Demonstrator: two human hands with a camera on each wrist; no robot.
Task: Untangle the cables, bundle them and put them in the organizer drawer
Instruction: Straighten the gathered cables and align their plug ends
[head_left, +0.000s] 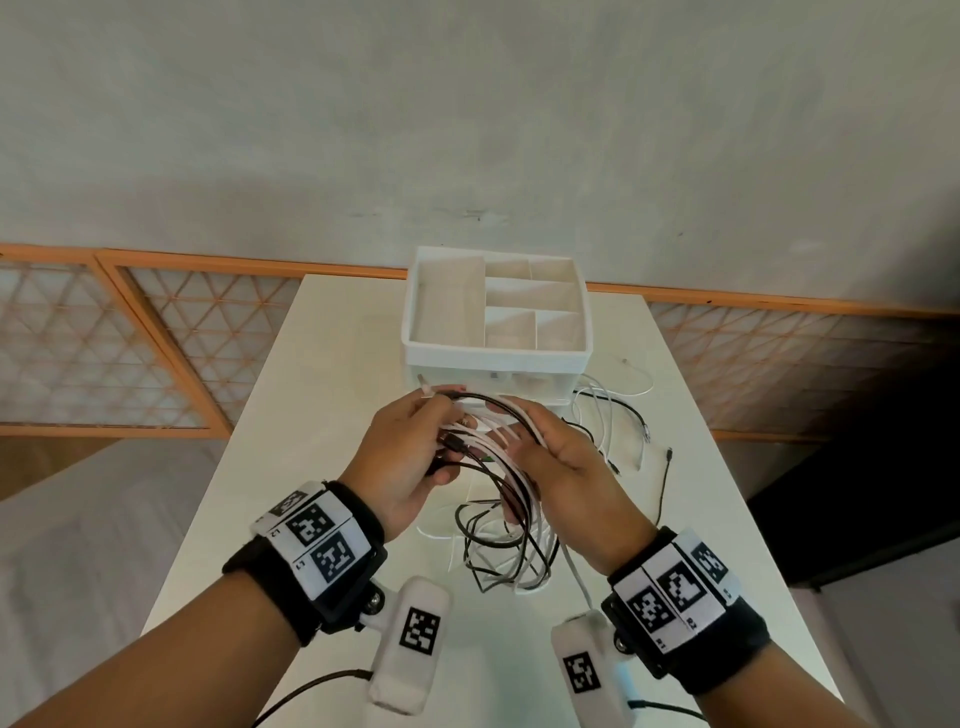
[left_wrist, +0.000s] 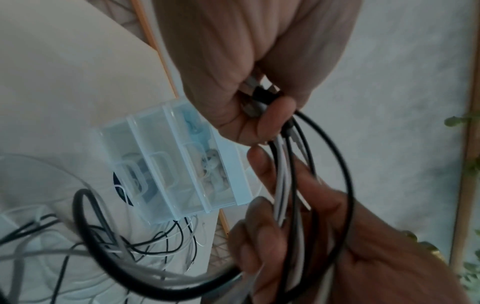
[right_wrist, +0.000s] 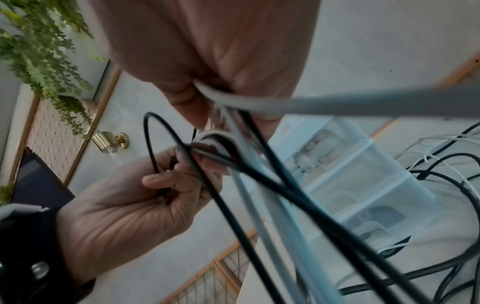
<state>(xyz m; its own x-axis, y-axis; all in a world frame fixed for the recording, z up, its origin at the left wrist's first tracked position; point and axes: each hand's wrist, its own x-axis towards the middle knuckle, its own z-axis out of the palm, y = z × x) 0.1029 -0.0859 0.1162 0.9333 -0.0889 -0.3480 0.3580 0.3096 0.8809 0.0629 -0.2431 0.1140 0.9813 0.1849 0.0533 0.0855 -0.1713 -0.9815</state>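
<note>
My white counter (head_left: 322, 395) runs toward a pale plaster wall (head_left: 467, 130); orange-framed lattice panels (head_left: 156, 343) line its base, greenery (right_wrist: 41, 41) hanging beside a brass lamp (right_wrist: 110, 142).

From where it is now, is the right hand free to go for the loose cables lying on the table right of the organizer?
Probably not yet. The right hand grips the bundle of black and white cables together with the left hand. The loose cables beside the white plastic drawer organizer lie unobstructed once it lets go.
</note>
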